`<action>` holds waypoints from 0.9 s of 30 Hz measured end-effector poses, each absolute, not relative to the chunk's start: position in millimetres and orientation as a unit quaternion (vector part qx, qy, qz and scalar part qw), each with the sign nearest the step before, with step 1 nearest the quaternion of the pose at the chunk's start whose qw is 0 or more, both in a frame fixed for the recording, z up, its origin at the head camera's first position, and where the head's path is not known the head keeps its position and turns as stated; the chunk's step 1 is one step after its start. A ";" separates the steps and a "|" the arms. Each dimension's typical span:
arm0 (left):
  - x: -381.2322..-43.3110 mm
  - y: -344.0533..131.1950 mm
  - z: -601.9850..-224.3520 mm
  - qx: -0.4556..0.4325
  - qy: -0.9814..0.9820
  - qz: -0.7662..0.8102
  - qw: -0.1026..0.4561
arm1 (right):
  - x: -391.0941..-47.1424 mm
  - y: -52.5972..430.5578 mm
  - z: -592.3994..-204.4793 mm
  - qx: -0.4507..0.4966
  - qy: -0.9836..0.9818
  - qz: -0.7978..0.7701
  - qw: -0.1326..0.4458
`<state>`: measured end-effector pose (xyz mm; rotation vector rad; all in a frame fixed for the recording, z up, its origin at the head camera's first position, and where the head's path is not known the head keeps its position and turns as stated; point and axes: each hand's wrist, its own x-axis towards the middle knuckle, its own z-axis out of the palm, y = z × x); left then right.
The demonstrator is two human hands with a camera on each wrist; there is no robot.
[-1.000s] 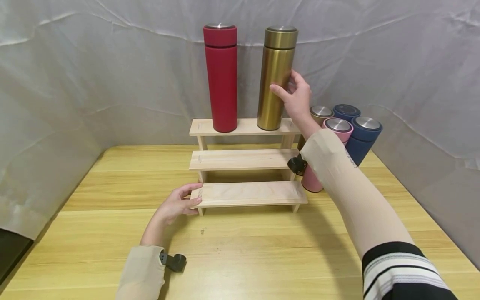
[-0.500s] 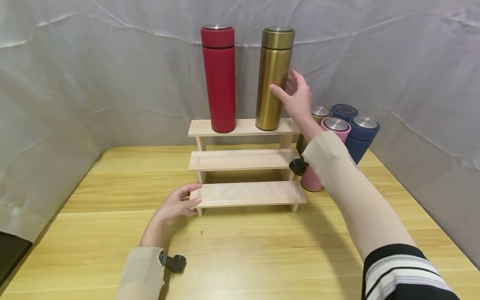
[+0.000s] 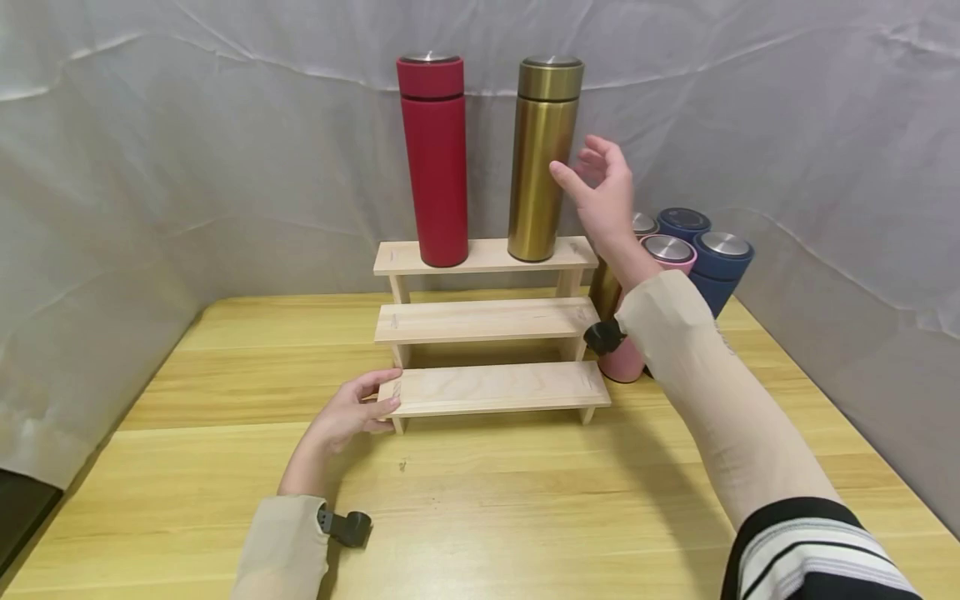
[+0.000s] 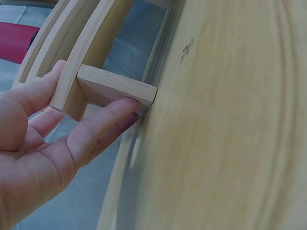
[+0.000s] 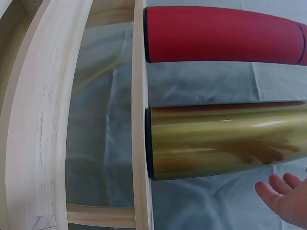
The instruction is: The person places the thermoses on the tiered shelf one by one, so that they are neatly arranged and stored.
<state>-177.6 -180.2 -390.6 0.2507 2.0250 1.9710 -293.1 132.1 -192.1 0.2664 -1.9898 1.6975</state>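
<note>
A gold thermos [image 3: 538,175] stands upright on the top step of a three-step wooden display rack [image 3: 491,389]. Left of it, on the same step, is a red thermos [image 3: 435,175]. My right hand [image 3: 606,196] is beside the gold thermos, its fingers relaxed and holding nothing; the right wrist view shows a gap between fingertips [image 5: 268,194] and bottle. At the rack's lowest left corner, my left hand [image 3: 348,414] grips the wood, thumb on the board and fingers against the leg [image 4: 117,86].
Right of the rack, partly behind my right forearm, stand several more thermoses: a pink one [image 3: 622,360], two blue ones [image 3: 720,267] and a partly hidden gold-brown one [image 3: 606,287]. Grey cloth [image 3: 300,150] hangs behind and beside the wooden table [image 3: 465,517].
My right hand has let go of the gold thermos and drawn back to the right. The thermos stays standing on the top step. My left hand keeps its hold on the rack.
</note>
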 end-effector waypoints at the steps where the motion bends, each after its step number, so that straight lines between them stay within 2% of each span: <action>1: -177.8 -180.2 -390.5 0.087 0.705 0.687 0.152 | -291.4 132.6 -191.8 0.098 -0.731 0.626 0.254; 15: -181.3 -182.1 -392.6 0.082 0.706 0.687 0.151 | -263.6 138.7 -188.7 0.126 -0.737 0.624 0.227; 27: -181.3 -183.6 -392.4 0.083 0.708 0.684 0.155 | -240.4 147.1 -193.5 0.156 -0.717 0.639 0.229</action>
